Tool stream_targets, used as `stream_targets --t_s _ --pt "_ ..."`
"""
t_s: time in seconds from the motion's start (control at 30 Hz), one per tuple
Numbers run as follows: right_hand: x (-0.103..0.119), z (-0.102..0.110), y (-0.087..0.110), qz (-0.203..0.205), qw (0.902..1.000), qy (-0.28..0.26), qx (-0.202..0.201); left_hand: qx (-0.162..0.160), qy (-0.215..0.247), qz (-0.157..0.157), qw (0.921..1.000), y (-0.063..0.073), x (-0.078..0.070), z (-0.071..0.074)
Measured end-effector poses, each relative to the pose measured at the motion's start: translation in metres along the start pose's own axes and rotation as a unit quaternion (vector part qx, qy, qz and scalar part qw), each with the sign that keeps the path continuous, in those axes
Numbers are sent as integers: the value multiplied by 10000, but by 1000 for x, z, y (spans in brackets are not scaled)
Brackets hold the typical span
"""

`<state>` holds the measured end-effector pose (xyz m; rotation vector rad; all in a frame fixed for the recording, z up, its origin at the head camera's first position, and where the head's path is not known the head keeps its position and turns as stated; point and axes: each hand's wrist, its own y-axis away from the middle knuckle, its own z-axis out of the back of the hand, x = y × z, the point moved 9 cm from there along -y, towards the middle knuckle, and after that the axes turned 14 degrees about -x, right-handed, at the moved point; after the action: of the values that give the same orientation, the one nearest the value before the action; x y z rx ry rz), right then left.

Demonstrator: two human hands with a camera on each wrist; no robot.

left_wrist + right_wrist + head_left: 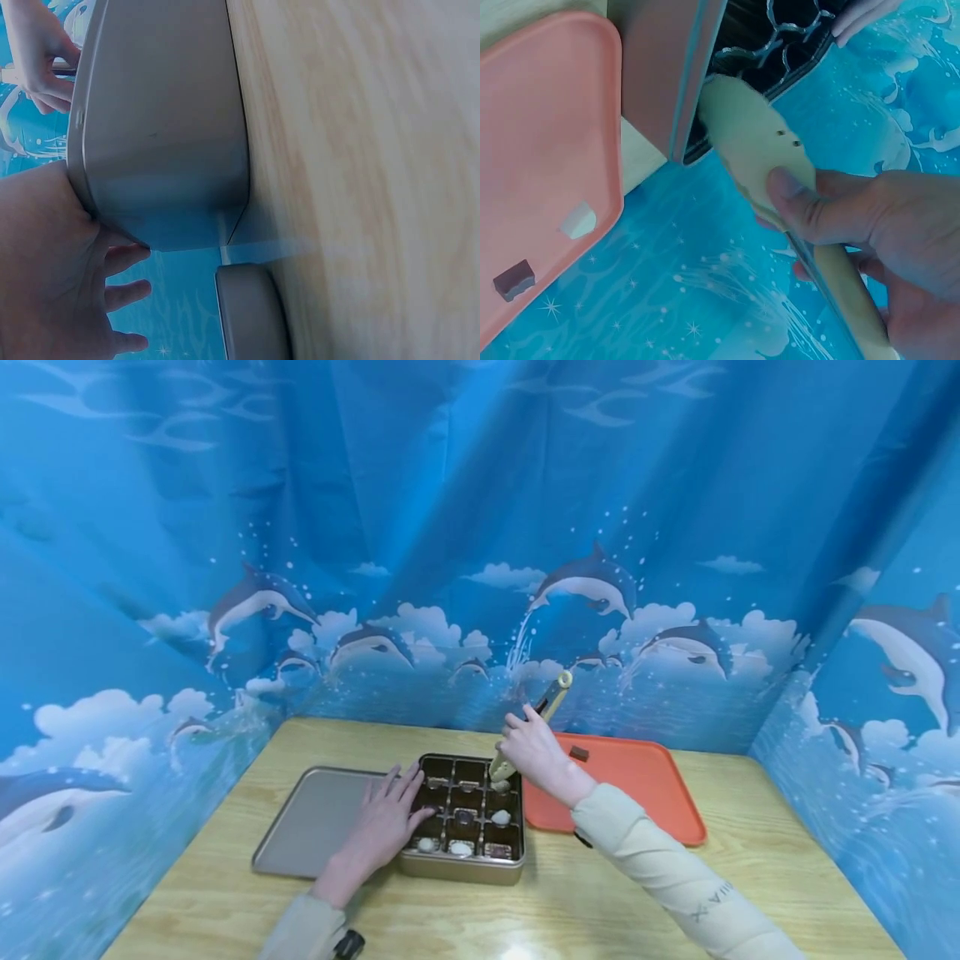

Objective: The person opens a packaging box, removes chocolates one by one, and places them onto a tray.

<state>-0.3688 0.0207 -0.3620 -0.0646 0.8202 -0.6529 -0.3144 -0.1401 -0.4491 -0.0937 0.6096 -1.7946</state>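
The right sleeve (pixel 652 858) is padded, pale cream, stitched into puffed bands and marked with dark lettering (pixel 722 892). The left sleeve (pixel 302 931) is colour-matched; a black fitting (pixel 349 944) is seen beside it. The left hand (pixel 386 821) and right hand (pixel 534 752) are bare.

head: from above, forward-down, farthest, across bench (pixel 600 902) | left wrist: low, sideways, close to box (pixel 165 127) | right wrist: close along tongs (pixel 757 135) into box | head and right wrist share: orange tray (pixel 630 768)

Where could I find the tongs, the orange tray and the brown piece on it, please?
Tongs (pixel 754 139), right wrist view: broad pale end.
Orange tray (pixel 651 785), head view: bare flat surface.
Brown piece (pixel 514 280), right wrist view: its middle.
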Motion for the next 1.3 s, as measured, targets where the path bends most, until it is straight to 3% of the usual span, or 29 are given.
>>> stream_targets --t_s 0.3,0.6,0.77,0.97,1.1,1.3 --pt "0 0 -2 -13 9998 -11 180 10 -32 13 10000 1 2 0" --pt "18 -11 -7 335 9954 398 808 37 -23 32 10000 0 1 0" --pt "17 -18 -3 119 9930 213 1155 33 -26 39 10000 0 1 0" --pt "6 -13 2 -230 9963 -154 813 34 10 39 10000 -1 2 0" --pt "2 -3 3 -164 9992 -99 365 42 -17 28 10000 -1 2 0" --pt "1 1 2 72 9994 177 293 39 -62 -17 10000 -1 1 1"
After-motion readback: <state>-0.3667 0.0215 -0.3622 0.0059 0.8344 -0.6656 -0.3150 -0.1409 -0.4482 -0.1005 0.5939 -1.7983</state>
